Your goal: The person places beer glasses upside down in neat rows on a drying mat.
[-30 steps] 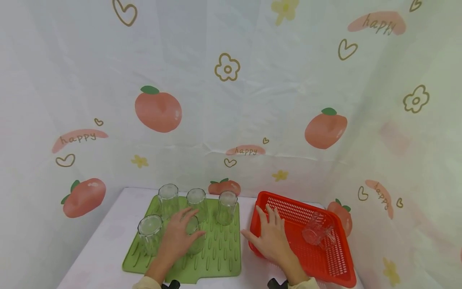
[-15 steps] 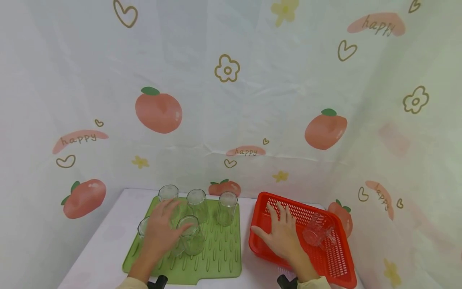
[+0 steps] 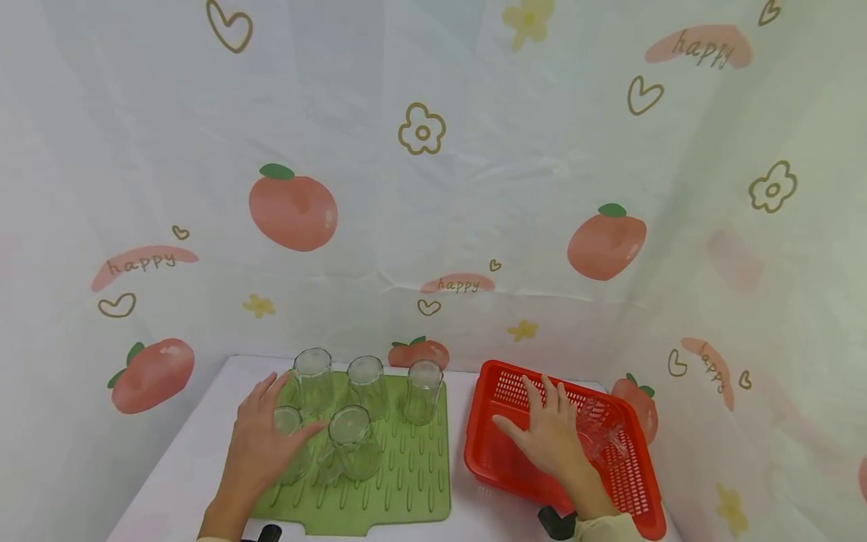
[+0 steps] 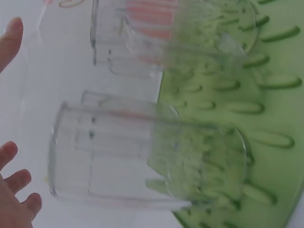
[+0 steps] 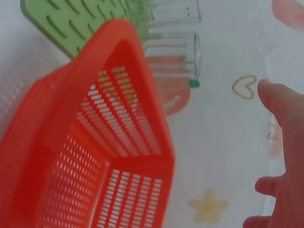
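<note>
My left hand (image 3: pixel 254 444) is spread with nothing in its fingers, over the left side of the green drying mat (image 3: pixel 413 485). It partly hides the front-left clear glass mug (image 3: pixel 296 461). Beside that mug stands another upside-down glass mug (image 3: pixel 355 450) with its handle toward the viewer's left. In the left wrist view, fingers show apart from a blurred mug (image 4: pixel 137 161). My right hand (image 3: pixel 558 444), fingers spread and holding nothing, hovers above the red plastic basket (image 3: pixel 477 452). Inside the basket, a clear glass mug (image 3: pixel 599 425) lies at the right, partly behind the hand.
Three more clear glasses line the mat's back edge: one at left (image 3: pixel 314 384), one in the middle (image 3: pixel 367 388) and one at right (image 3: pixel 424 395). The white table (image 3: pixel 203 444) backs onto a white curtain (image 3: pixel 488 173) printed with fruit and flowers.
My left hand has moved left, away from the front-middle mug and over to the front-left one. My right hand has shifted right, farther over the basket. Both hands stay spread.
</note>
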Demonstrator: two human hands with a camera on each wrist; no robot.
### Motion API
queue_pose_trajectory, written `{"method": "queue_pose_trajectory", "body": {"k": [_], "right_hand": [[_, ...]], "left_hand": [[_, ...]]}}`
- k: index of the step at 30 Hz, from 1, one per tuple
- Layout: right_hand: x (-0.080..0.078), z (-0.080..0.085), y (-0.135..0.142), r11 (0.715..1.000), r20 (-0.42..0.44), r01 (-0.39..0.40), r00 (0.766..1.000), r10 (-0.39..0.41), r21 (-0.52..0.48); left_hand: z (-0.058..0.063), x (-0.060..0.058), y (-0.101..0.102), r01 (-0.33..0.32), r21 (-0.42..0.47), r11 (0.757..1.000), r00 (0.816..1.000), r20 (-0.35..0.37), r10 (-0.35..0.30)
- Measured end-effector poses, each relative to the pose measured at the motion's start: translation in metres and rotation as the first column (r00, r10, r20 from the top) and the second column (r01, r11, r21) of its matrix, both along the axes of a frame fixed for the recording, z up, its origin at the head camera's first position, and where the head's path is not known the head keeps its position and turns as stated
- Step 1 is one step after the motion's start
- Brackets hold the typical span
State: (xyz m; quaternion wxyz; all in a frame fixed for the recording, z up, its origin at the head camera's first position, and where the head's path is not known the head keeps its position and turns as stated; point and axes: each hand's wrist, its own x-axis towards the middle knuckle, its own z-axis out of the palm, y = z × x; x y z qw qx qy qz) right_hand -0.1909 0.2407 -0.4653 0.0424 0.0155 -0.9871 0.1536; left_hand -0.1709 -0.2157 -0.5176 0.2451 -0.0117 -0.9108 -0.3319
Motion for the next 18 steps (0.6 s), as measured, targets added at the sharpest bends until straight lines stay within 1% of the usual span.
{"method": "queue_pose_trajectory", "body": {"k": [3, 7, 13, 18], "right_hand": [[-0.003, 0.001, 0.007, 1.0, -0.011, -0.003, 1.0, 0.003, 0.012], [-0.005, 0.001, 0.019, 1.0, -0.037, -0.007, 0.999, 0.008, 0.031], [-0.007, 0.0, 0.035, 0.999, -0.054, -0.003, 0.999, 0.005, 0.047], [-0.014, -0.003, 0.049, 0.998, -0.059, 0.014, 0.998, -0.01, 0.067]], "left_hand": [[-0.004, 0.003, -0.008, -0.007, 0.005, 1.0, 0.999, 0.047, 0.007], [-0.011, 0.007, -0.016, 0.007, -0.008, 1.0, 0.998, 0.07, -0.006], [-0.027, 0.012, -0.026, 0.037, -0.004, 0.999, 0.993, 0.115, -0.036], [-0.04, 0.015, -0.033, 0.047, -0.019, 0.999, 0.994, 0.101, -0.045]]}}
